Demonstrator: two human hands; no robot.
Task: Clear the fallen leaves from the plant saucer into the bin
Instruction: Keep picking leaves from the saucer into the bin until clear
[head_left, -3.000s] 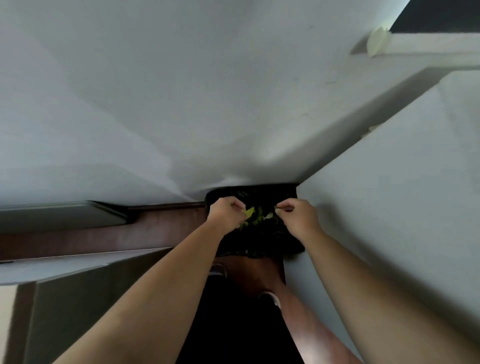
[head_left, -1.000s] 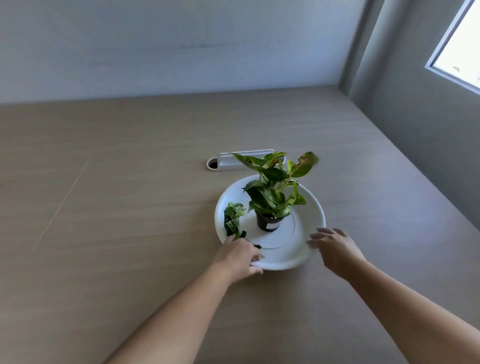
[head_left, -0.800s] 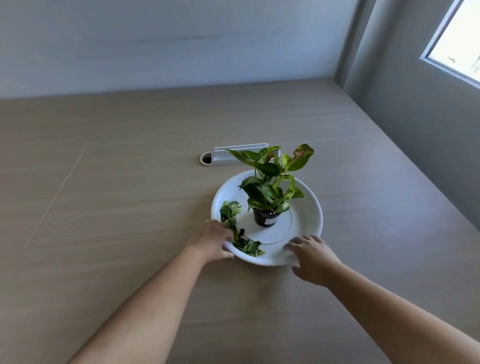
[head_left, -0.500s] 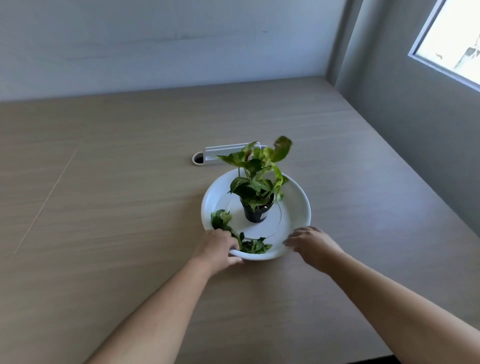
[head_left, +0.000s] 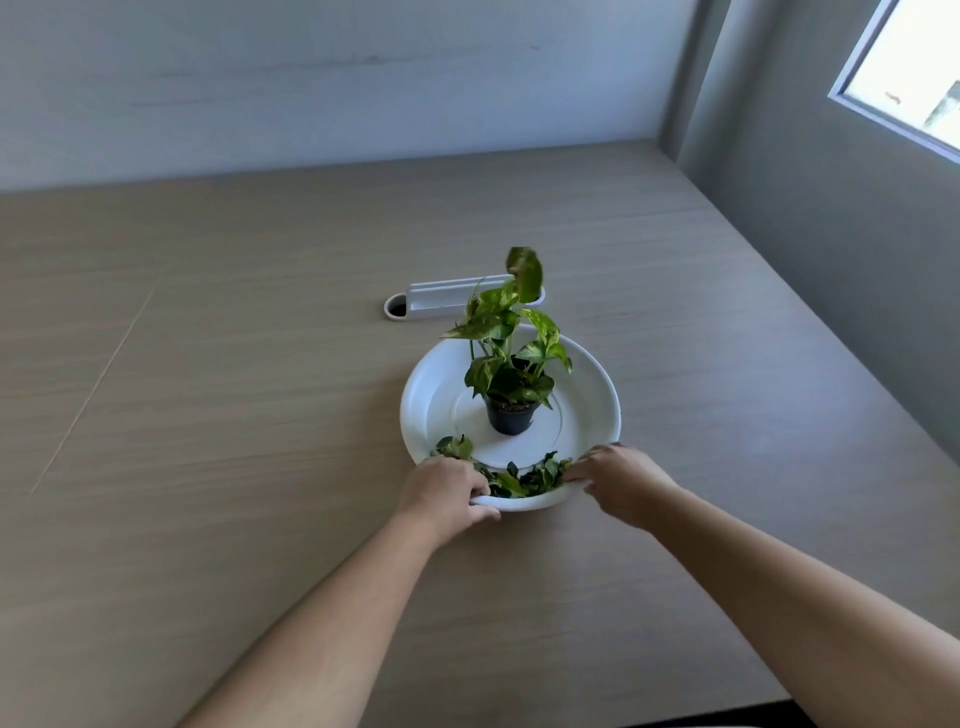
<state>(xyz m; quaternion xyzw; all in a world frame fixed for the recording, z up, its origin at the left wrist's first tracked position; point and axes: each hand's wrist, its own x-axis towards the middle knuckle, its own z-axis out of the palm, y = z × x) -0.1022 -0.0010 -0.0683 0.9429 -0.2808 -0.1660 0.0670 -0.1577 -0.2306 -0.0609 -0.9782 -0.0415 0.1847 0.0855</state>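
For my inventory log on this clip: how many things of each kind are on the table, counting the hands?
white saucer: 1
potted plant: 1
pile of fallen leaves: 1 (too bunched to count singly)
white cable slot: 1
hands: 2, left hand and right hand
Total: 6

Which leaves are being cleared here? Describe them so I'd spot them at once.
On the wooden table sits a white saucer with a small potted plant at its centre. The fallen leaves lie heaped along the saucer's near rim, between the left hand and right hand. Unlike the plant's upright leaves, they are dark, crumpled and loose.
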